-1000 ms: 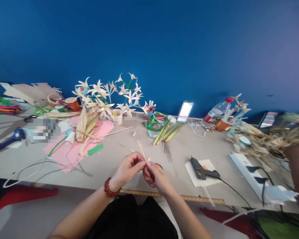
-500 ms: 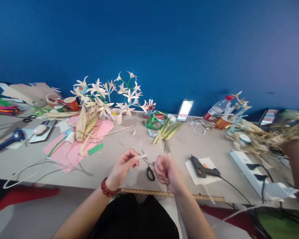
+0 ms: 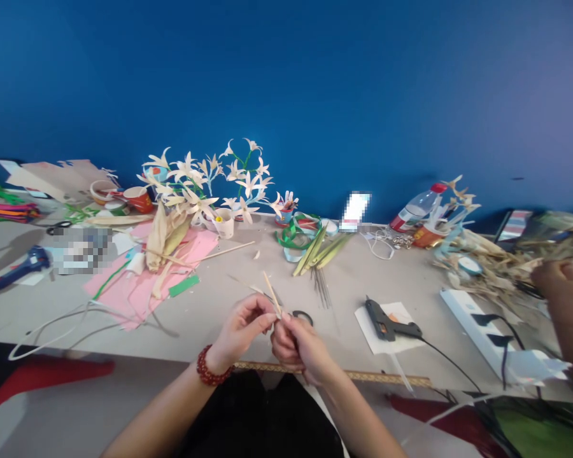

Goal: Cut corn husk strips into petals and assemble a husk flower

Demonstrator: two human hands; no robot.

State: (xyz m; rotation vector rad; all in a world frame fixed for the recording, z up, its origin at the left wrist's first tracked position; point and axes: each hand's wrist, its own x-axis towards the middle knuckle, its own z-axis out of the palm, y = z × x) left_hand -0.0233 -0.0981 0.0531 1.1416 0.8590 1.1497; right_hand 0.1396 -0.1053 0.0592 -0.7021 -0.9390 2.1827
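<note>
A narrow pale strip slants up from between my fingertips, its lower end hidden where they meet. My left hand, with a red bead bracelet at the wrist, pinches at that end with thumb and forefinger. My right hand is closed against it, thumb pressing on the strip and the other fingers curled in. Just behind the hands lie black-handled scissors, partly covered. Beyond them are several thin wires and green husk strips.
A black glue gun rests on white paper at right, near a power strip. Pale husk flowers stand in cups at the back. Husks lie on pink paper at left. Another person's hand is at far right.
My hands have come together; the right moved left and down to meet the left. The pale strip now points upward between them, and the thin wires show more fully.
</note>
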